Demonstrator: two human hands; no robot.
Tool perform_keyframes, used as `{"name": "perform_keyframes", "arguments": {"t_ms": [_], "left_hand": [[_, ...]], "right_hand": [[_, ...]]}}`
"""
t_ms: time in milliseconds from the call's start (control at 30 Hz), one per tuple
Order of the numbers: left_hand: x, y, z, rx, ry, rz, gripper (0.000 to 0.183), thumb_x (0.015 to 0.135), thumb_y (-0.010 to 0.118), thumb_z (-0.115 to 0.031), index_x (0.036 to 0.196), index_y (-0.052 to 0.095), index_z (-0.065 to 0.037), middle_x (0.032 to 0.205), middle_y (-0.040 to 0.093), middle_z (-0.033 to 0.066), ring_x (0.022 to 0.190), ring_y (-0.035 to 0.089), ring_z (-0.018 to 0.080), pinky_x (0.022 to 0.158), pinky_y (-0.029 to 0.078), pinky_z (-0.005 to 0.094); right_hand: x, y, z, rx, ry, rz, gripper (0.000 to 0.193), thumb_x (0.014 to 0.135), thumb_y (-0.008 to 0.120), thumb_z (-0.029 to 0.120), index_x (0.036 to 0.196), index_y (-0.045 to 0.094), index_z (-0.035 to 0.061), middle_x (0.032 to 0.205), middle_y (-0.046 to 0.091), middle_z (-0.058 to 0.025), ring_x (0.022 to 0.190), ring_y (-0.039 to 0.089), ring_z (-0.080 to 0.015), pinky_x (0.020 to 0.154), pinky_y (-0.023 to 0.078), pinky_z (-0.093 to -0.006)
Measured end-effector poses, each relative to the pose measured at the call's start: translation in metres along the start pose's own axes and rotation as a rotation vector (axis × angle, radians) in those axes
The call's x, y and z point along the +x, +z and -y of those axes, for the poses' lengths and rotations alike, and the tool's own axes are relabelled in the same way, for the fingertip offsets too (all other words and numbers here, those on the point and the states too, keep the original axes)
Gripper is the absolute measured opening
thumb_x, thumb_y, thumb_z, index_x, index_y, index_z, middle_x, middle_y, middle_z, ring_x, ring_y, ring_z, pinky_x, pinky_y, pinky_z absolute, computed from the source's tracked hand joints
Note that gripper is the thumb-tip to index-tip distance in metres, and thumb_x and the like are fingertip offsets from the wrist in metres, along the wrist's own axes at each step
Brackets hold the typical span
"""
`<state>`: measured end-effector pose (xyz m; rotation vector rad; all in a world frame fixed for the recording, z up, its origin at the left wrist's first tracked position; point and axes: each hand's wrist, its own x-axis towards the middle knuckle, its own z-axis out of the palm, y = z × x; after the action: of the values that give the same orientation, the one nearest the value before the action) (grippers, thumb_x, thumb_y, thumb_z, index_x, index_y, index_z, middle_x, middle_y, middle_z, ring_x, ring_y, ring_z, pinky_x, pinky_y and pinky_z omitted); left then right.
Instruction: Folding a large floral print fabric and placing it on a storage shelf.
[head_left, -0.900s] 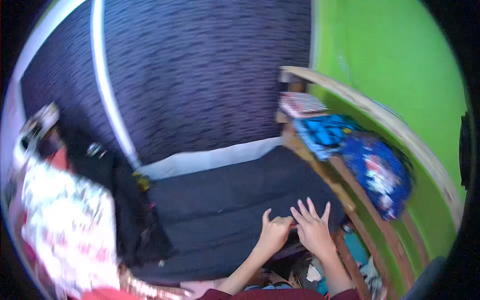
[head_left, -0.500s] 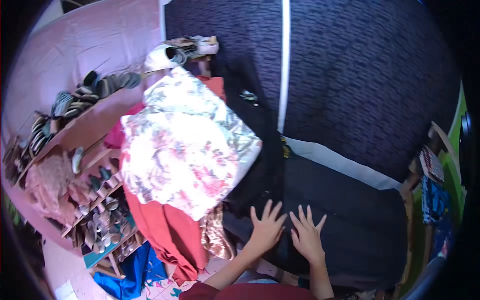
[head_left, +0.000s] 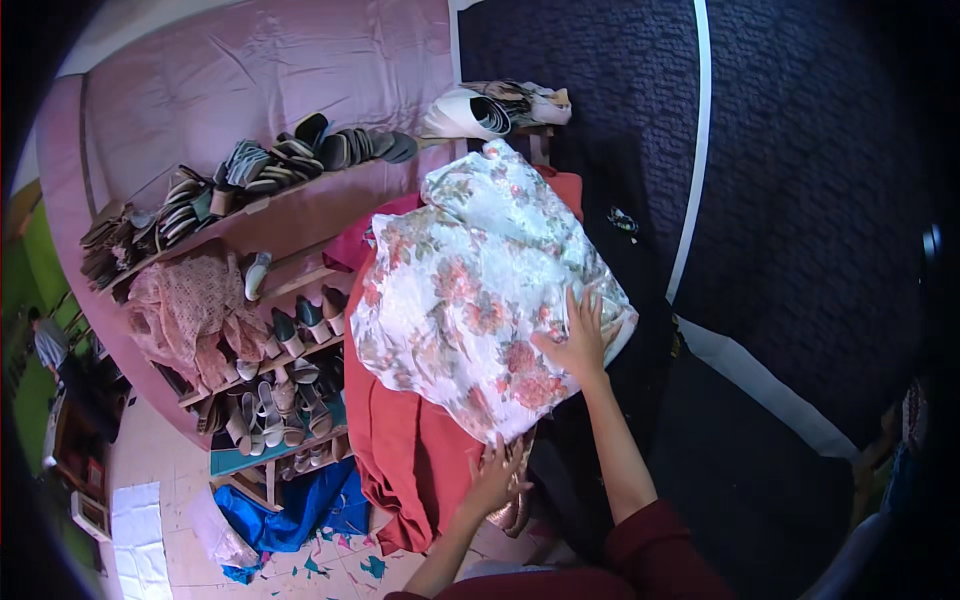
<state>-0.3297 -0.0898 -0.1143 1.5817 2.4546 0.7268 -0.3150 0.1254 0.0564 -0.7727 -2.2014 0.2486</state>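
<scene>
A white cloth with a pink and grey flower print (head_left: 455, 290) lies loosely bunched in the middle, on top of other fabrics. My right hand (head_left: 580, 340) rests on its right part with the fingers spread. My left hand (head_left: 495, 482) is by its lower corner, fingers apart; whether the fingertips touch the cloth is hard to tell. Beneath it hangs a red-orange cloth (head_left: 415, 460). A shiny gold-brown cloth (head_left: 515, 510) shows beside my left hand. Dark fabric (head_left: 610, 400) spreads to the right under my right forearm.
Shelves at the left carry shoe soles (head_left: 270, 165), heeled shoes (head_left: 290, 330), sandals (head_left: 262, 410) and a pink lacy cloth (head_left: 195, 305). Blue cloth (head_left: 290, 515) and scraps lie on the floor. Dark textured panels (head_left: 580, 60) stand behind. A person (head_left: 55, 350) is far left.
My view has turned left. Both hands have left the black surface; the right has come onto the floral cloth, the left to its lower corner.
</scene>
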Motion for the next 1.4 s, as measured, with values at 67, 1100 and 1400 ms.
{"name": "perform_keyframes", "arguments": {"t_ms": [67,1100,1400], "left_hand": [[0.005,-0.004,-0.008,-0.032,0.052,-0.078,0.073,0.078,0.056,-0.046,0.138,0.025,-0.017,0.144,0.014,0.0175,0.130,0.013,0.0424,0.095,0.012,0.0676],[-0.015,-0.063,-0.077,-0.111,0.401,-0.259,0.052,0.054,0.068,-0.018,0.104,0.055,-0.013,0.081,0.060,0.0039,0.074,0.058,0.0216,0.069,0.039,0.0373],[-0.018,-0.047,-0.117,-0.077,0.468,0.078,0.069,0.063,0.070,-0.034,0.119,0.043,-0.004,0.093,0.056,0.0112,0.084,0.057,0.0285,0.073,0.043,0.0396]], "right_hand": [[0.003,0.015,-0.013,-0.031,-0.033,0.018,0.070,0.071,0.064,0.044,0.128,0.043,0.0102,0.137,0.034,-0.0136,0.133,0.015,-0.0324,0.096,0.000,-0.0664],[-0.175,-0.082,-0.080,1.654,0.378,-0.005,0.063,0.072,0.062,0.005,0.131,0.039,0.0046,0.143,0.015,-0.0226,0.131,0.022,-0.0275,0.100,0.030,-0.0339],[-0.199,-0.062,-0.037,0.712,0.437,-0.072,0.077,0.064,0.063,-0.003,0.134,0.033,0.0068,0.130,0.036,-0.0243,0.114,0.043,-0.0267,0.088,0.041,-0.0321]]}}
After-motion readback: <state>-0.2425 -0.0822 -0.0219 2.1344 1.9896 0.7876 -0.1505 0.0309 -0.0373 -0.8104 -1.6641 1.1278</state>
